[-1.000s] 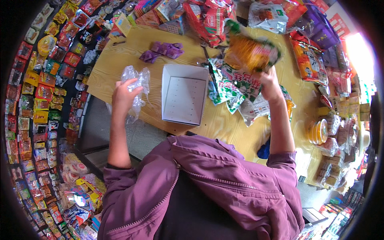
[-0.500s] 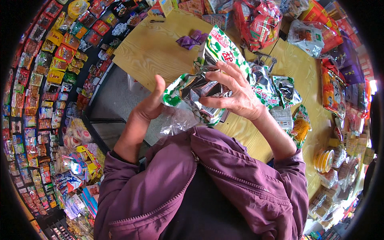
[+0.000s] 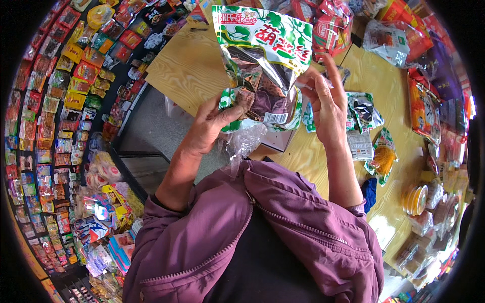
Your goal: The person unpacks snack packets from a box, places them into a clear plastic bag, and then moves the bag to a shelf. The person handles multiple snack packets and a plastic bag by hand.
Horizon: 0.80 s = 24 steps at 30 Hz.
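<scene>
A large snack bag (image 3: 270, 40), white and green with a see-through window, is held up before me. Brown and dark wrapped packets show through the window, above a white barcode label. My left hand (image 3: 209, 123) grips the lower left edge, its thumb pressed on the front. Beside the bag's right edge is my right hand (image 3: 326, 101), fingers apart and partly blurred; whether its fingertips touch the bag I cannot tell. Crumpled clear plastic (image 3: 242, 144) hangs under the bag, near my jacket.
Below the bag is a wooden table (image 3: 177, 70). Green and white packets (image 3: 364, 111) and an orange-filled packet (image 3: 381, 159) lie right of my right hand. A red bag (image 3: 331, 33) stands at the back. Shelves of small packets (image 3: 76, 81) line the left.
The bag has been raised and turned so its window and printed front face me. My left hand has closed on its edge. My right hand has left the bag's front for its right side.
</scene>
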Tool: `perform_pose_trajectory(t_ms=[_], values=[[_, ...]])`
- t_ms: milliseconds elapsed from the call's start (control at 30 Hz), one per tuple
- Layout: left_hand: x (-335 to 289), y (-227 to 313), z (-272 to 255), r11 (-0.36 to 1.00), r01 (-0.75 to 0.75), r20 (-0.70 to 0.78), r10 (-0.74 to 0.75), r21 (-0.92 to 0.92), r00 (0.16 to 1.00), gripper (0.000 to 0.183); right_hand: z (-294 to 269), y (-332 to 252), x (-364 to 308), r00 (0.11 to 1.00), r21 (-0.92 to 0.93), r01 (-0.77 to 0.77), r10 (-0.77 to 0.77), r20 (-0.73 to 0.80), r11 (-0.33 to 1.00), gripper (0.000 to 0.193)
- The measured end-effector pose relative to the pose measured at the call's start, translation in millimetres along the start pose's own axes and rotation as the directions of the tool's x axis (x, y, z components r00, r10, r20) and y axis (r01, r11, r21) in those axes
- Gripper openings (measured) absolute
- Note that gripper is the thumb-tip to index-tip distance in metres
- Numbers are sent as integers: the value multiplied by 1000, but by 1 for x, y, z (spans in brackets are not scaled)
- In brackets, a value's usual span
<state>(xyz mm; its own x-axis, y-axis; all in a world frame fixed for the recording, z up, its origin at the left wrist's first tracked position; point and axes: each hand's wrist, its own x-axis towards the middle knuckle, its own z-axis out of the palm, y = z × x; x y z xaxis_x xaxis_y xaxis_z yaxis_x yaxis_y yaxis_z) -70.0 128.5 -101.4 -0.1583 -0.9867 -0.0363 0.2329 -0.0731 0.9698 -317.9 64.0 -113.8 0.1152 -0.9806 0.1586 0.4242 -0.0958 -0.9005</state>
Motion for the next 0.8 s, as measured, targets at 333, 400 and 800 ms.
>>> perform_pose_trajectory(t_ms=[333, 400, 800], values=[[-2, 19, 14, 988, -70, 64, 62, 137, 996, 36, 14, -10, -8, 979, 141, -132, 106, 174, 981, 32], [-4, 18, 15, 991, -57, 41, 53, 125, 998, 37, 15, -15, -10, 967, 63, -153, 136, 214, 986, 38], [-8, -5, 5, 945, -154, 2, 160, 289, 987, 35, 22, -27, -16, 985, -24, -75, 78, 154, 997, 53]])
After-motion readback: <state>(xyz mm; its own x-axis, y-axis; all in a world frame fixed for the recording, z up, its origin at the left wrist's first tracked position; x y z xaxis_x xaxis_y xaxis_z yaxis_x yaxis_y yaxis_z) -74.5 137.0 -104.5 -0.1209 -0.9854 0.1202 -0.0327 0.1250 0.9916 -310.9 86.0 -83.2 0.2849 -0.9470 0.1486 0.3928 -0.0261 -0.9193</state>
